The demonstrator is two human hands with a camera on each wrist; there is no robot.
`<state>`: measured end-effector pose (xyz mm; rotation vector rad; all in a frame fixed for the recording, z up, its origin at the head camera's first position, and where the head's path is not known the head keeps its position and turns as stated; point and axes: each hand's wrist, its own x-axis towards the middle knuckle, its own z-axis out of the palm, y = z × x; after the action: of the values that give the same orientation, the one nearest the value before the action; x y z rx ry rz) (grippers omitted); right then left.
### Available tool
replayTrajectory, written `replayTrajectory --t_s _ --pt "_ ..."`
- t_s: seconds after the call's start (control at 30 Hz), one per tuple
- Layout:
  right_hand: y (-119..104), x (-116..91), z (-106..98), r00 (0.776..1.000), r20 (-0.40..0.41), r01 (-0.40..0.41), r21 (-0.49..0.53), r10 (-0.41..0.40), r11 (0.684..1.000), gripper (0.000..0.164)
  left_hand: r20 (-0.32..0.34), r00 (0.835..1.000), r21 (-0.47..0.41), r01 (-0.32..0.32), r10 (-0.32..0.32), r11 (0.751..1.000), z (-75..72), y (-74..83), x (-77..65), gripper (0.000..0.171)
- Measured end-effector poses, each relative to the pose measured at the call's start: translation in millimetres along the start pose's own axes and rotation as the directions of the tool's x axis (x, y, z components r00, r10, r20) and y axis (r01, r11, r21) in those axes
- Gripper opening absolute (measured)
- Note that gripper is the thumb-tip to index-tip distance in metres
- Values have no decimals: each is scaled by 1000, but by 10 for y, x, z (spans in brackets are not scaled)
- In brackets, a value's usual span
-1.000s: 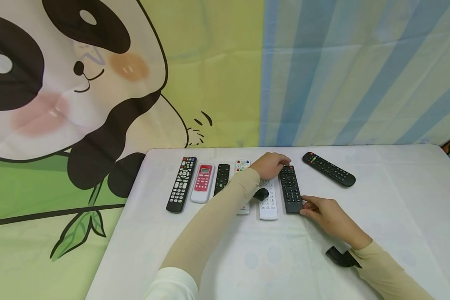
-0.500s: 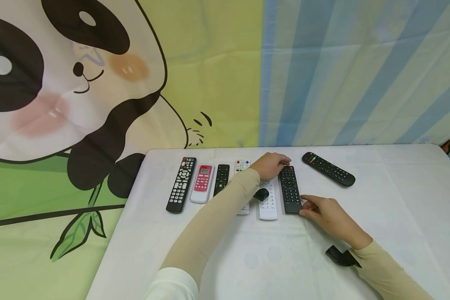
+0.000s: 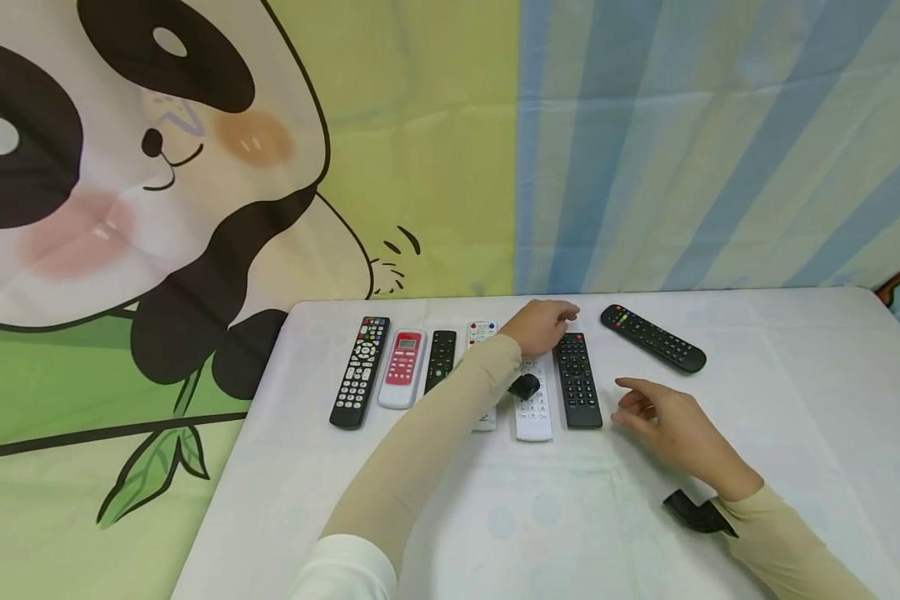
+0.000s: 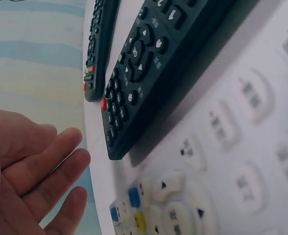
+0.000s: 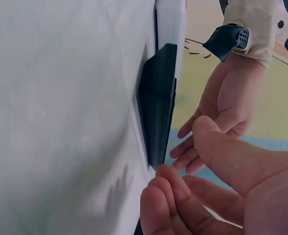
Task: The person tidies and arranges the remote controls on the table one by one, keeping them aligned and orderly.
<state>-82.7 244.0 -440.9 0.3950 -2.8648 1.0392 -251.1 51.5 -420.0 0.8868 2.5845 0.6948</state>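
Observation:
A black remote control point(image 3: 579, 382) with a red button lies upright in the row, just right of a white remote control point(image 3: 534, 412). Over the top ends of these two hovers my left hand point(image 3: 542, 327), its fingers loosely bent and holding nothing; the left wrist view shows a gap between the fingertips and the black remote. My right hand point(image 3: 663, 421) is just off the black remote's lower right side, thumb and fingers apart with nothing between them. Another black remote control point(image 3: 653, 338) lies slanted at the back right.
Further left in the row are a black remote with white buttons point(image 3: 360, 373), a white remote with a red face point(image 3: 402, 368), a small black remote point(image 3: 441, 358) and a white remote partly hidden by the left forearm point(image 3: 483, 332). All lie on a white tablecloth point(image 3: 495, 533).
My right hand has let go of the black remote's lower edge and moved a little to the right. My left hand has lifted slightly from its top end.

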Motion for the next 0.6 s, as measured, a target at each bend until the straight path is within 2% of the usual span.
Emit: replayTrajectory --t_s 0.23,0.4,0.6 --pt "38 -9 -120 997 -72 -37 -29 35 999 48 -33 999 17 -25 26 1000 -41 50 47 42" --pt "81 -35 -203 990 -108 -91 -44 86 995 53 -20 1000 -14 -4 4 1000 -68 101 66 44" --pt "122 -61 -280 978 -145 -160 -73 148 984 59 -16 1000 13 22 -21 1000 -62 132 129 45"
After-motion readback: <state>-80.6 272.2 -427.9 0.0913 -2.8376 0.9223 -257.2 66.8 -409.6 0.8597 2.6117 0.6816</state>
